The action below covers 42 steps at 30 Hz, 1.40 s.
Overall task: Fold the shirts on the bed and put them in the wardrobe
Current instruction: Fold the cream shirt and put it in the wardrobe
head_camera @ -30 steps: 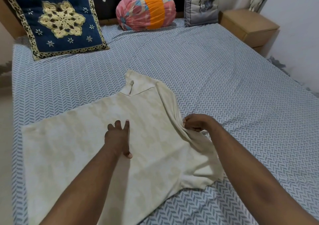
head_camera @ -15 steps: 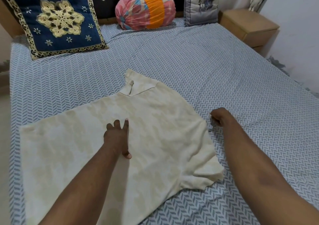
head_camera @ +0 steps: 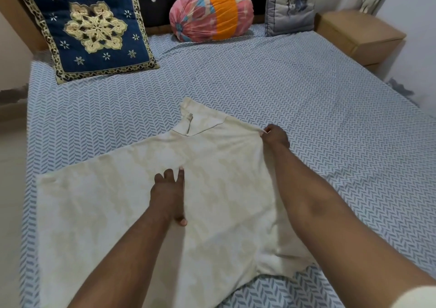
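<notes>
Now your flat left hand (head_camera: 168, 196) pins the shirt (head_camera: 106, 213), right hand (head_camera: 274, 135) pinches its edge; collar (head_camera: 188, 118) points away, length running back-left.

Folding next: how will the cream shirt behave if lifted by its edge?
Probably floppy: the cream shirt puckers where the right hand pinches its edge. Likely light: it lies thin and flat on the bed sheet. It may slide, as the left hand presses it down.

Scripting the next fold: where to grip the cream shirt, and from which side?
The cream shirt lies flat, so only its edges offer a lip. Pinch the shoulder edge right of the collar, coming from the right, where the right hand pinches it. The left hand presses the middle, likely anchoring the fold line.
</notes>
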Available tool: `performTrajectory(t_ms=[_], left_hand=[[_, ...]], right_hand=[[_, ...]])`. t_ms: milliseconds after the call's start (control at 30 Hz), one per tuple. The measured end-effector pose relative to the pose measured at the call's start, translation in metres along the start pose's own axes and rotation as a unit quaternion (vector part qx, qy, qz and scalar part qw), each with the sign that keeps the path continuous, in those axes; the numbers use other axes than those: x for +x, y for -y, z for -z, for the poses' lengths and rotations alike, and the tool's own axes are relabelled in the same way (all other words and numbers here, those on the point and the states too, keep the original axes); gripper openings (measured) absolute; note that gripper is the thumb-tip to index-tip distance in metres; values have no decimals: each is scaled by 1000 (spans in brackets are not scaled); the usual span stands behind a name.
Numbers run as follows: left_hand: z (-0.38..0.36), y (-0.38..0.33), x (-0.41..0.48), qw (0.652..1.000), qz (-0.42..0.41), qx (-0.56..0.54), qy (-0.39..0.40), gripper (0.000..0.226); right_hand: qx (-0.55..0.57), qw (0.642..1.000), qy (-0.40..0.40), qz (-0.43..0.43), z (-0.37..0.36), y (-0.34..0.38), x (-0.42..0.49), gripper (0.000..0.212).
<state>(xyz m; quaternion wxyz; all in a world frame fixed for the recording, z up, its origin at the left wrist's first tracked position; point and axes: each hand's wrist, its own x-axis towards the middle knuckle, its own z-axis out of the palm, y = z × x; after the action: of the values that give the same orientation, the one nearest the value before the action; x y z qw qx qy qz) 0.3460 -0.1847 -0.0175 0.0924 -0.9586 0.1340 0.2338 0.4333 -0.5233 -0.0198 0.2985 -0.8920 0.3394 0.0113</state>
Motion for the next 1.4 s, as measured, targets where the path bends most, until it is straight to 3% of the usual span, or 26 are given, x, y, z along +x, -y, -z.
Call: performTrajectory(t_ms=[133,267,367,467,567,600,700,767,933,1000,1067,1167,1267,1333,1400], left_hand=[[-1,-1,2,1000,-4,0,-9,158],[-3,0,1,1000,-3,3,-11,158],[-6,1,-1,1000,-5,7,-22,155],[-9,-1,-3,1000,-6,8,-29,150],[-12,-4,-10,1000,-5,-2,-26,139],[-14,-4,-12,1000,-3,-10,-25,135],[-22,-3,-25,998,6,-44,-45,120],[-32,0,-37,994,1,-55,-95,109],[-60,2,-66,976,-72,-67,-195,69],[-62,-7,-81,974,-82,-118,-176,63],[-65,-16,-96,973,-104,-147,-145,59],[-68,-23,-116,968,-154,-157,-122,51],[-75,-15,-137,967,-182,-150,-98,36],[-83,-6,-154,966,-186,-156,-89,25],[-89,5,-165,965,-189,-163,-82,18]], right_hand=[[124,992,-27,-14,7,-4,-7,8],[81,993,-61,-59,36,-43,-14,19],[-34,991,42,-119,61,-88,-30,18],[61,974,156,-150,71,-107,-70,37],[101,965,205,-126,74,-112,-88,34],[97,967,208,-111,75,-110,-91,30],[160,972,108,-135,71,-110,-93,19],[176,970,83,-147,63,-121,-93,21],[125,949,174,-229,60,-142,-144,36],[85,959,187,-197,58,-153,-158,35],[112,966,166,-161,62,-160,-168,38],[202,950,112,-210,73,-172,-175,45],[213,923,190,-259,85,-180,-198,59],[157,909,285,-260,94,-184,-220,52],[113,908,329,-235,100,-189,-233,39]])
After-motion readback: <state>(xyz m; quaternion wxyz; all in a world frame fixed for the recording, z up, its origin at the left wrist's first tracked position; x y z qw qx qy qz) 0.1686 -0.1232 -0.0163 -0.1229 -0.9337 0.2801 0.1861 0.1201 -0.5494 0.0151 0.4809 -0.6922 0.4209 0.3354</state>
